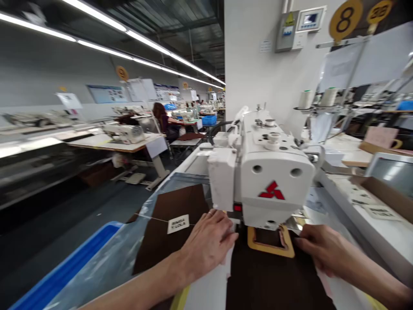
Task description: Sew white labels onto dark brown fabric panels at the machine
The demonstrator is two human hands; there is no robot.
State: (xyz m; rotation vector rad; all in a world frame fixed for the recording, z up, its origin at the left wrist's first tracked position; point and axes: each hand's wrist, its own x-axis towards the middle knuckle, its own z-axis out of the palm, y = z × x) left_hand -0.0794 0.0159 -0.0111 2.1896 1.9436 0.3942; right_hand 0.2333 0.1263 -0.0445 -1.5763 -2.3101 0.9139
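A white industrial sewing machine (274, 172) with a red logo stands in front of me. Under its head lies dark brown fabric (271, 280) with a tan rectangular clamp frame (270, 249) on it. My left hand (209, 243) rests on the fabric left of the frame, fingers curled around a white piece of fabric or paper. My right hand (321, 249) presses its fingertips on the fabric at the frame's right edge, fingers bent. A small white label (178, 224) lies on a second brown piece (174, 215) to the left.
A blue bin (67, 267) with clear plastic sits at lower left. A cardboard tray of white labels (374, 202) and a screen (392, 172) stand at right. Thread cones (318, 98) rise behind the machine. Another person (163, 120) sits at far tables across an aisle.
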